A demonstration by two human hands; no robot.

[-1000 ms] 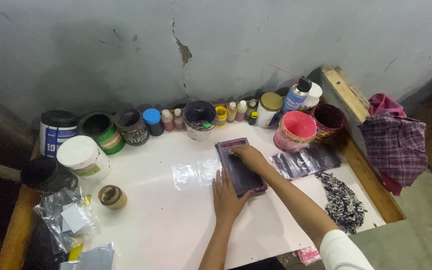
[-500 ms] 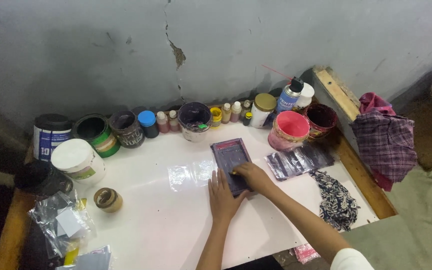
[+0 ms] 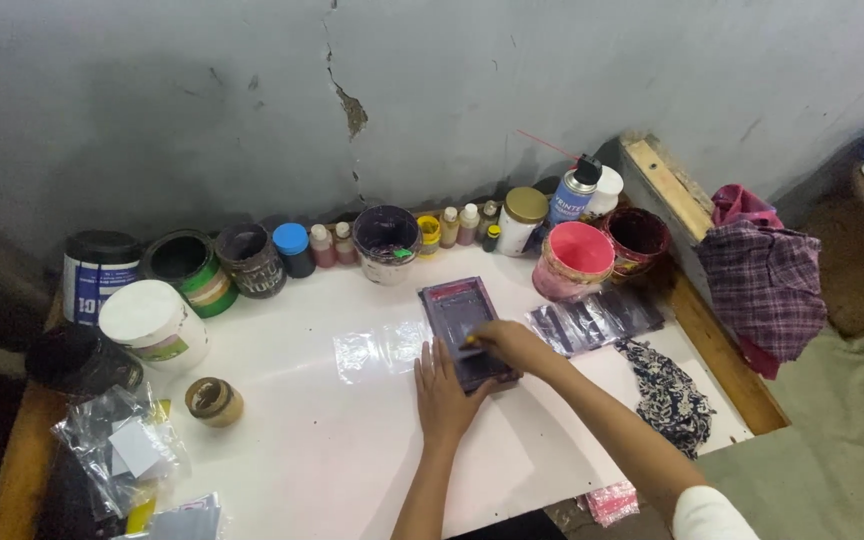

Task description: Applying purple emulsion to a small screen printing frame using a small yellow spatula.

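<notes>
Both hands' grip on dark screen frame (image 3: pixel 464 325), left hand (image 3: pixel 444 390) beside, right hand (image 3: pixel 512 343) atop

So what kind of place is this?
Probably a small printing or paint workshop: open ink-stained tubs and little bottles line a cracked grey wall, and both hands press a dark rectangular sheet on a white tabletop.
</notes>
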